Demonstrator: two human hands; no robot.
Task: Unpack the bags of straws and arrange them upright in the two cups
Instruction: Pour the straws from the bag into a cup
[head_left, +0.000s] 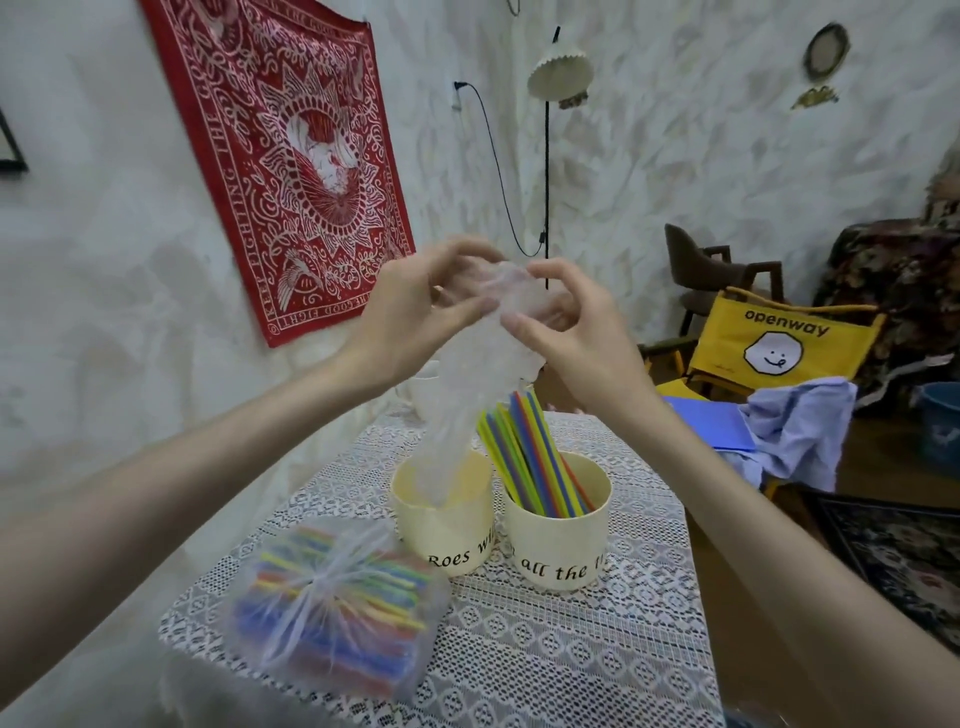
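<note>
L hand (410, 312) + R hand (566, 332) both pinch empty clear bag (467, 395) above left cup (447, 525); straws (530, 457) in right cup (558, 545)

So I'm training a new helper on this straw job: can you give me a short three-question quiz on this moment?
1. True or false: both cups hold straws.
2. What do the left hand and right hand hold together? A) an empty clear bag B) a cup C) a straw
3. Where is the tied bag of straws?

Key: 1. False; only the right cup holds straws; the left cup has none. 2. A, the empty clear bag. 3. On the lace tablecloth, left of the cups.
</note>
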